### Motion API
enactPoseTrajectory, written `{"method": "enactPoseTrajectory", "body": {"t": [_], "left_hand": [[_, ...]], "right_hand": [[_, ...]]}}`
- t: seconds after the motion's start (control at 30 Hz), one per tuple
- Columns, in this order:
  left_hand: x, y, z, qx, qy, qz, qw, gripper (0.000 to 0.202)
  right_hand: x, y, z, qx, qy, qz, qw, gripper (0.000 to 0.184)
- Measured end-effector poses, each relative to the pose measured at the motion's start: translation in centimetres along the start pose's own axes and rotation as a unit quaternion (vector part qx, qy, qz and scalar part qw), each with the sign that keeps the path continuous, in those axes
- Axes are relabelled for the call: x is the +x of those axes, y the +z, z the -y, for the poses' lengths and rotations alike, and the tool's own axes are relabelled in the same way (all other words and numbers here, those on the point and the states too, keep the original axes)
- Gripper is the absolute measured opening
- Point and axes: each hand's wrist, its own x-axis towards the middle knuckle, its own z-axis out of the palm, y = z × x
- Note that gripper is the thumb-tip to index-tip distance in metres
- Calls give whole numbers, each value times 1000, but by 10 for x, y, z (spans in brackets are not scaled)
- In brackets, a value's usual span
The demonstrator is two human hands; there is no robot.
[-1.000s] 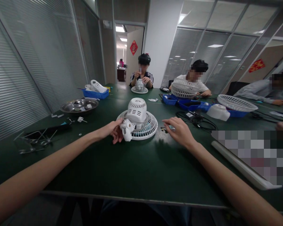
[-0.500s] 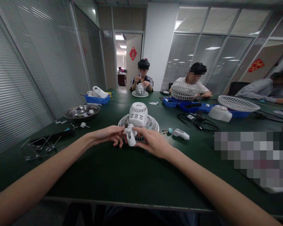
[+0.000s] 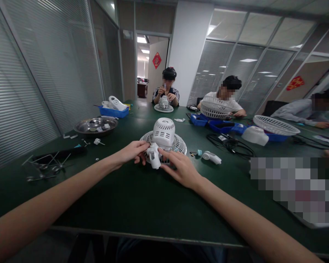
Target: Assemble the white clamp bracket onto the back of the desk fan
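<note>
In the head view, a white fan motor housing with slotted vents sits on a round white fan grille on the table in front of me. From its near side juts a white fan neck bracket, tilted toward me. My left hand pinches the bracket's left side with thumb and forefinger, the other fingers curled below. My right hand grips it from the right, forefinger on its upper part and thumb near its lower end. Right of the grille lie a white arm-shaped part and a small light-blue piece.
On the left are a steel bowl with small parts, a blue bin and metal rods. A coiled black cable, blue trays and a white cover lie right. Several co-workers sit around the green table.
The view has shifted slightly, moving the fan a little right in the picture. My left hand's fingers have drawn in closer beside the bracket; my right hand stays on it.
</note>
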Motion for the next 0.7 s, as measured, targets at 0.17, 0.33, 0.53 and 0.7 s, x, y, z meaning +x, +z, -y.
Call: {"method": "enactPoseTrajectory", "body": {"t": [0.17, 0.33, 0.53, 0.7], "left_hand": [[-9, 10, -8, -21, -47, 51, 997, 66], [-17, 26, -9, -44, -38, 66, 996, 47], [-14, 30, -1, 27, 16, 41, 999, 42], [-16, 28, 4, 88, 67, 34, 993, 39]], "right_hand": [[0, 0, 3, -48, -12, -27, 998, 45], [-3, 2, 5, -110, -12, -71, 991, 40], [-7, 6, 0, -100, 12, -77, 992, 41], [-7, 7, -2, -77, 22, -75, 994, 39]]}}
